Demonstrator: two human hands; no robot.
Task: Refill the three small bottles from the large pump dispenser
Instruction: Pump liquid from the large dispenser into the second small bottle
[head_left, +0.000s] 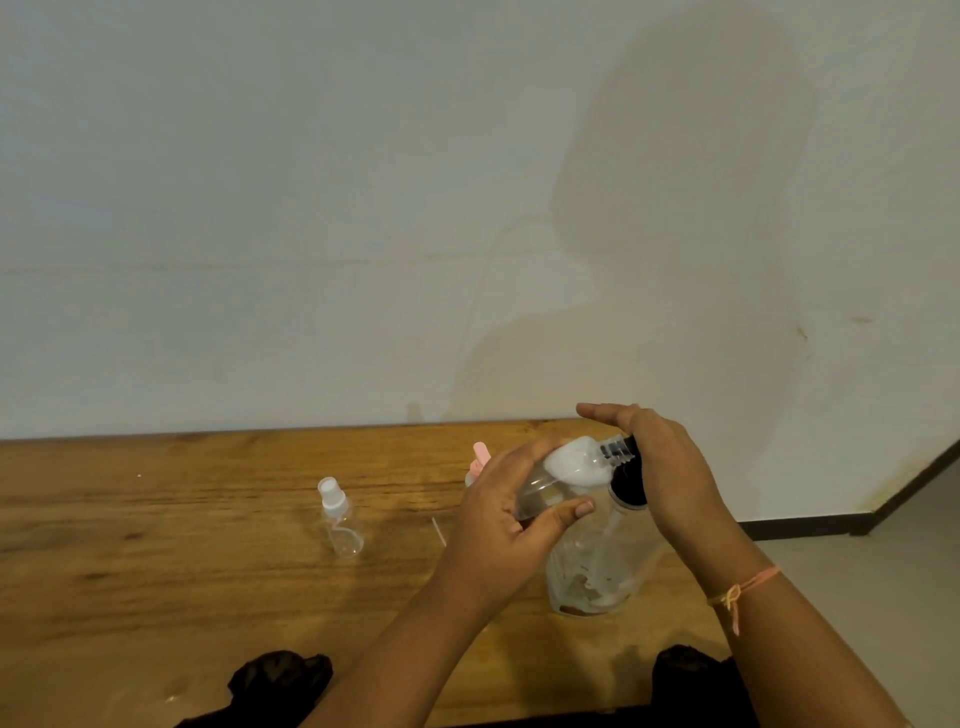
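Pump dispenser (597, 561) sits on the wooden table (156, 519), right hand (660, 467) pressing flat-fingered on its black pump head, left hand (498, 519) curled round a tilted small bottle (566, 467) just beside that head, spray-capped bottle (340, 519) standing off to its left.

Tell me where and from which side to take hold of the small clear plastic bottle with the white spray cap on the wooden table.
Grip the small clear plastic bottle round its body, below the white spray cap, probably from the near side: it stands upright and alone on the wooden table, body wider than cap.
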